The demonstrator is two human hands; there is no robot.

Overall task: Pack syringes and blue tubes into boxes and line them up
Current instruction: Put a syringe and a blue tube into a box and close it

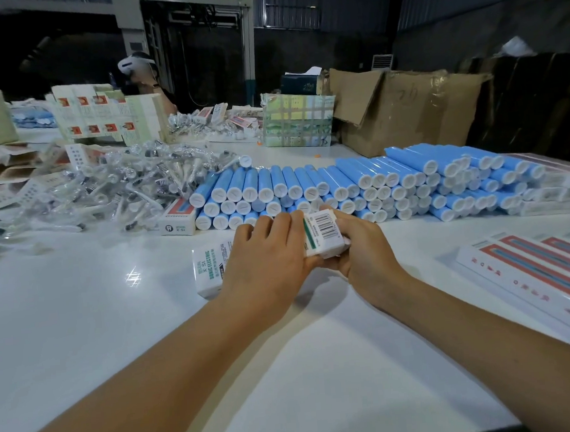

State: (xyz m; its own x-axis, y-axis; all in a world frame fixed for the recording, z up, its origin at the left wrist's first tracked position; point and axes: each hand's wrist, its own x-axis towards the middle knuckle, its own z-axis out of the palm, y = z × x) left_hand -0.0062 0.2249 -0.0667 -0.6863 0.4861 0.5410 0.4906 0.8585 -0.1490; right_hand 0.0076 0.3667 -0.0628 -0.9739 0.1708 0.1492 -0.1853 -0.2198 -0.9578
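Two hands, the left hand (262, 251) and right hand (361, 247), share one white box (324, 235). A second box (179, 220) lies by the blue tubes (360, 189), too many to count. The bagged syringes (111, 192) are likewise uncountable. One large cardboard carton (404, 107) stands behind.

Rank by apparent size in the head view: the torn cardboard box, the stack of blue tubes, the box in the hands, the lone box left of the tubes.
1. Stack of blue tubes
2. Cardboard box, though it sits farther away
3. Box in the hands and lone box: too alike to rank; hands hide part of one.
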